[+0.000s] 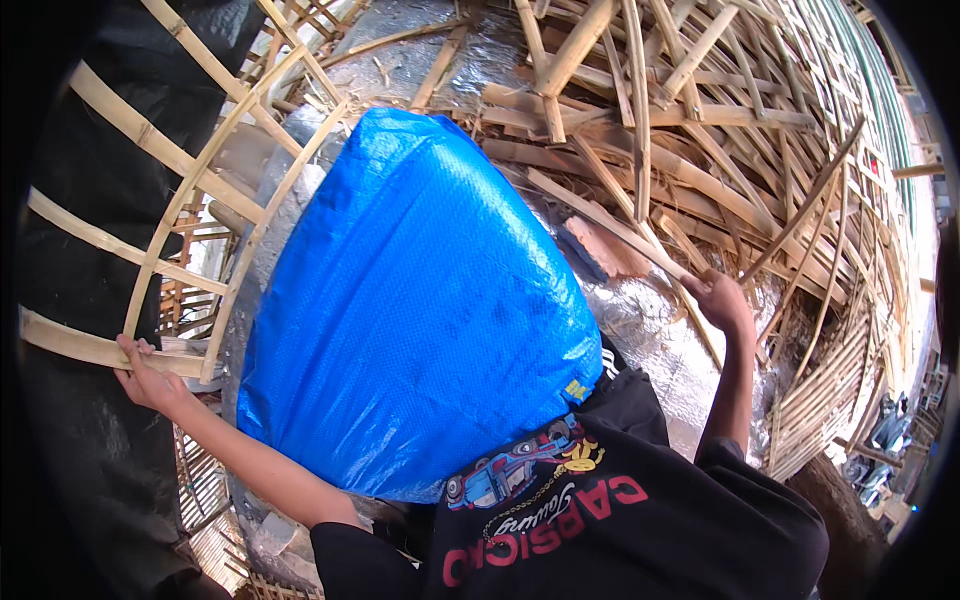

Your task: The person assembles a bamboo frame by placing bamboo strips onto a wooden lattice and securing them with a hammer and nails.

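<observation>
Black shirt (640, 510); blue sheet (420, 300), spread presumably for protection; left hand (153, 382) clasps bamboo lattice (190, 168) by its end, apparently steadying it; right hand (722, 300) grips flat strip (612, 222).

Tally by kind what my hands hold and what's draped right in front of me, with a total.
Open pale bamboo lattice panel, left hand: 1
Long flat brown bamboo strip, right hand: 1
Blue woven-plastic sheet, draped in front: 1
Total: 3
</observation>
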A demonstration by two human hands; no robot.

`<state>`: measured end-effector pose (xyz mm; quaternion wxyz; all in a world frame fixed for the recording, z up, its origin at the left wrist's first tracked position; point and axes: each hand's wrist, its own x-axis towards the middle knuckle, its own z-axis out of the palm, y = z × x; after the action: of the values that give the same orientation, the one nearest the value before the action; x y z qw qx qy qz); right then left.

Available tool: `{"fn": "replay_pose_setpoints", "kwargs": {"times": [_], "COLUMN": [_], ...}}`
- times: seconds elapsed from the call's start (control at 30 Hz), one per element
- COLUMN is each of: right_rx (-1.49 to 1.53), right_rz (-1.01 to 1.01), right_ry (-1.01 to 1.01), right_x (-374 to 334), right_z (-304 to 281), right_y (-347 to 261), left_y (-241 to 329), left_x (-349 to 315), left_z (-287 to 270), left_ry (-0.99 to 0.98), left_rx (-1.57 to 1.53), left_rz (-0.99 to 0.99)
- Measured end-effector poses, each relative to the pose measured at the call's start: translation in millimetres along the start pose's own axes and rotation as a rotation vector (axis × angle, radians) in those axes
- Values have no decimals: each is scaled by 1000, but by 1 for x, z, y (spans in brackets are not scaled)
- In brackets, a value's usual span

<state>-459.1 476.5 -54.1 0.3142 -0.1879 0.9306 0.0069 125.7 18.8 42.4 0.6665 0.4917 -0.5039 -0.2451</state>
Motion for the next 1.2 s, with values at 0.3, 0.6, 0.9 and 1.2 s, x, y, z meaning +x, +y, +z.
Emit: {"fn": "replay_pose_setpoints", "kwargs": {"times": [0.3,0.6,0.9,1.2], "right_rx": [130,311,296,1164], "right_rz": [-365,-358,-165,-526], "right_ry": [653,1015,863,252], "right_x": [0,88,134,99], "right_z": [6,14,9,-6], "right_y": [-96,-199,-157,-130], "left_y": [-17,-46,-43,-24], "left_x": [14,33,29,16], "left_z": [-30,-51,-43,-28], "left_ry": [155,228,291,345], "left_rx": [-203,-388,-243,-146], "left_rz": [82,-71,-59,-58]}}
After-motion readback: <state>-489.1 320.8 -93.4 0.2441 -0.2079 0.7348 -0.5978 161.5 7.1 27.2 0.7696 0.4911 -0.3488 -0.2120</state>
